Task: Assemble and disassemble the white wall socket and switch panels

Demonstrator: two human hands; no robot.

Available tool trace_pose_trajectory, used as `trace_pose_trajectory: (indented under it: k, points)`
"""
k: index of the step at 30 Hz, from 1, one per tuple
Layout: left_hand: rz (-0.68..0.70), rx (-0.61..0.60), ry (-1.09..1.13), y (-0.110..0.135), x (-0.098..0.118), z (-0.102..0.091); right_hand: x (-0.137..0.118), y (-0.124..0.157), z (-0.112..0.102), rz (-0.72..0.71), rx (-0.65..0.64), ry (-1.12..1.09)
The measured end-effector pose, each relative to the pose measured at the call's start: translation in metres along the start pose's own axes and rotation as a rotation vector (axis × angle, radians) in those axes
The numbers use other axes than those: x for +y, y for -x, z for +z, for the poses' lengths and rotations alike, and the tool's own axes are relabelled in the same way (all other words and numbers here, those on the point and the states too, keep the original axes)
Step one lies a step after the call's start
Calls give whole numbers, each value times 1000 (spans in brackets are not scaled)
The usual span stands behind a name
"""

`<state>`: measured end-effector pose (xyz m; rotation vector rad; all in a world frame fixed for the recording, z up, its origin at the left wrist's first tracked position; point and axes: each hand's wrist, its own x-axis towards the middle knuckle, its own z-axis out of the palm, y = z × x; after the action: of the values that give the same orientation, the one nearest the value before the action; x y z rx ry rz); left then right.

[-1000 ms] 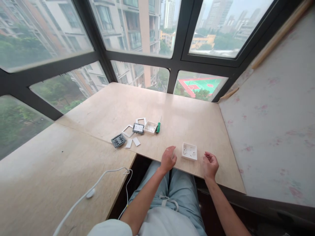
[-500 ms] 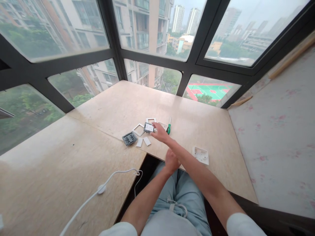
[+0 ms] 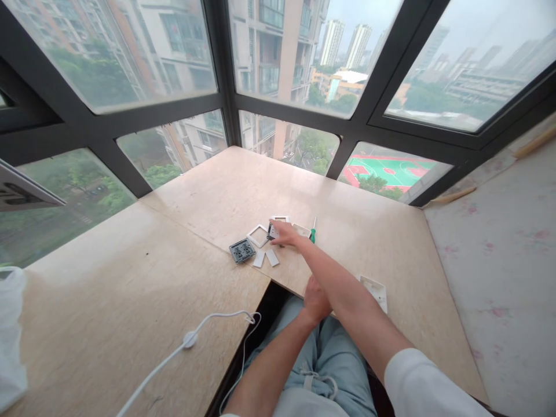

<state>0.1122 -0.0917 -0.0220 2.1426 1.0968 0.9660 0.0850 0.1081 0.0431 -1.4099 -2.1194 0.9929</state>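
Note:
My right hand [image 3: 285, 233] reaches over a small wall socket module [image 3: 274, 231] with a white face and dark edges. Its thumb and fingers are closed around opposite sides of the module and cover much of it. My left hand [image 3: 317, 298] is curled at the table edge, under the right forearm; whatever it may hold is hidden. A square white frame [image 3: 258, 235] lies just left of the module, with a second white frame [image 3: 281, 219] behind it. Close by are a grey switch module [image 3: 242, 251] and two white cover plates [image 3: 259, 258] [image 3: 272, 258].
A green-handled screwdriver [image 3: 313, 234] lies right of a white box [image 3: 301, 230]. Another white back box [image 3: 374, 292] sits near the right forearm. A white cable [image 3: 165, 362] crosses the left board [image 3: 108, 301], and a white bag [image 3: 11, 341] stands at far left. Windows border the table.
My right hand has moved left over the socket module and now covers more of it. The view has shifted left, bringing the white bag into sight. My left hand remains curled.

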Motion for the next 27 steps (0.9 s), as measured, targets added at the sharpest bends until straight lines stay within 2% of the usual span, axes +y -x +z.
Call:
trace_pose_trajectory:
  k: [4, 7, 9, 11, 13, 17, 20, 23, 27]
  points:
    - [16, 1, -101, 4, -1, 1, -3, 12, -15, -59, 117, -220]
    - [25, 13, -148, 5, -1, 0, -1, 45, -38, -82, 174, -375]
    - [41, 29, -206, 6, -2, 0, 6, 84, -59, -92, 192, -483]
    - [59, 39, -264, 6, -1, -1, 18, 134, -80, -80, 181, -798]
    - [65, 32, -274, 5, -1, -3, 33, 189, -98, 24, 225, -917]
    - [85, 2, -236, 4, -3, -8, 59, 289, -119, 250, 547, -836]
    - [91, -12, -189, 3, -5, -10, 72, 342, -121, 359, 773, -761]
    - [91, -25, -168, 2, -7, -10, 78, 369, -115, 434, 891, -653]
    - [107, -42, -185, 2, -8, -11, 80, 371, -101, 531, 892, -453]
